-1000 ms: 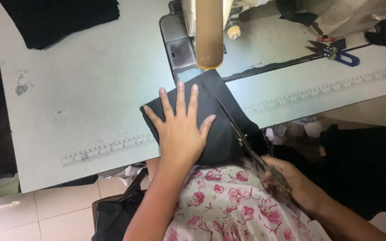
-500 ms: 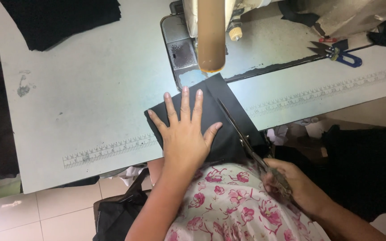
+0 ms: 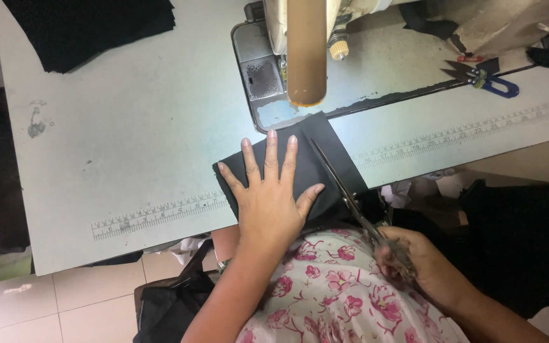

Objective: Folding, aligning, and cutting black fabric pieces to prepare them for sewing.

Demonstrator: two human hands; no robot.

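We are looking down on a piece of black fabric (image 3: 316,162), matte and flat, lying at the near edge of the pale grey sewing table (image 3: 128,146) and hanging a little over the rim toward the lap. The left hand (image 3: 268,194) is lying on it palm down, fingers fully spread, pressing the cloth flat and gripping nothing. The right hand (image 3: 414,260) is curling closed around the handles of long metal scissors (image 3: 351,197), and the blades are running up along the cloth's right edge, tips reaching near its far corner; we cannot tell how far apart the blades are standing.

Just beyond the fabric, the sewing machine (image 3: 287,57) is rising with its tan cylindrical arm over a worn metal plate. A printed ruler strip (image 3: 160,216) is running along the table's near edge, left of the cloth, and another (image 3: 471,130) is sitting to the right. Far right, blue-handled thread snips (image 3: 487,79) are resting on the table. A stack of black cloth (image 3: 90,25) is sitting at the far left corner. Below, a white garment with pink flowers (image 3: 338,292) is covering the lap.
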